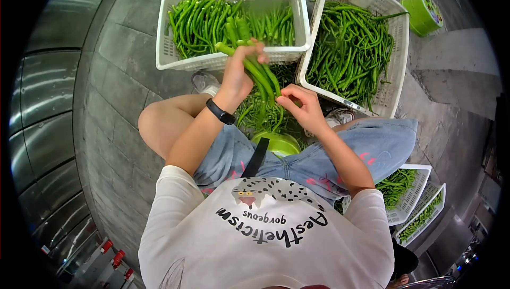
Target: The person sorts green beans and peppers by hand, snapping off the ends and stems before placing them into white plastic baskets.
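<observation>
My left hand [239, 74], with a black band on its wrist, is closed around a few long green chili peppers [260, 80]. Their lower ends hang toward my right hand [304, 107], whose thumb and fingers pinch the end of one pepper. Just beyond my left hand stands a white plastic crate [161, 42] with green peppers [199, 23] lying mostly side by side. To its right, another white crate [402, 63] holds a loose heap of long green peppers [348, 50]. Beneath my hands lies a pile of thin green stems or pieces [270, 115], partly hidden.
Between my legs is a bright green round object [284, 143], partly covered. A green bucket [423, 14] stands at the far right. Smaller white baskets [423, 183] of green vegetables sit beside me at lower right. Metal panels [50, 98] line the left side.
</observation>
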